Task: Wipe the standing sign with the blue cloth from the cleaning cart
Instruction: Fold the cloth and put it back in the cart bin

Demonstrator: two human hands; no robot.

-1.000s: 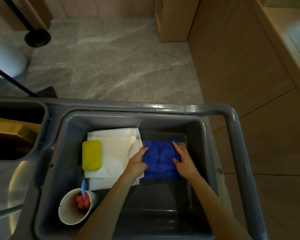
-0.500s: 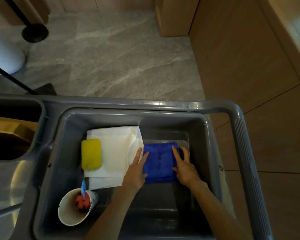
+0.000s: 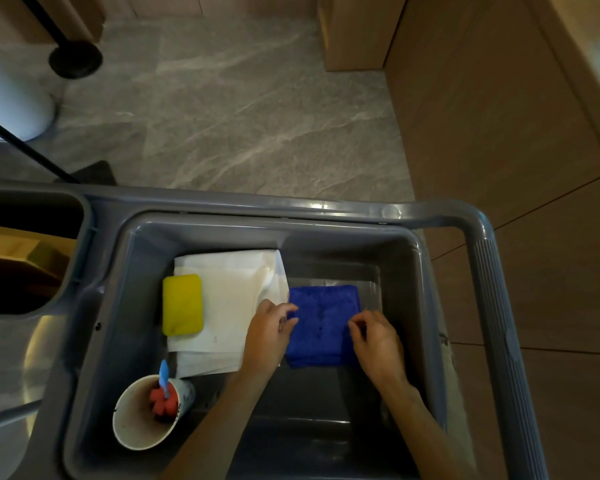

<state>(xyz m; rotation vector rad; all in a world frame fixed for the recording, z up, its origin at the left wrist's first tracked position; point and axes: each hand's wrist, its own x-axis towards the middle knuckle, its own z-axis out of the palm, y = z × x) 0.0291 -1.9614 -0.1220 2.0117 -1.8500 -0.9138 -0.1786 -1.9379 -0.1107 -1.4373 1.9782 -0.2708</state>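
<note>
A folded blue cloth (image 3: 321, 317) lies flat on the floor of the grey cart bin (image 3: 278, 220), right of centre. My left hand (image 3: 267, 336) is at the cloth's left edge, fingers curled and pinching it. At the right edge, my right hand (image 3: 378, 344) has its fingertips closed on the fabric. The cloth still rests on the bin floor. No sign face is visible in this view.
Left of the cloth, a yellow sponge (image 3: 182, 304) sits on folded white cloths (image 3: 236, 289). A paper cup (image 3: 142, 414) holding a red and blue brush stands at the front left. The cart handle (image 3: 492, 289) runs along the right. A black post base (image 3: 75, 60) and wooden panels (image 3: 499, 133) border the marble floor.
Both hands lay flat with fingers stretched over the cloth's sides; now the fingers have curled in and pinch its left and right edges. The cloth has stayed in place.
</note>
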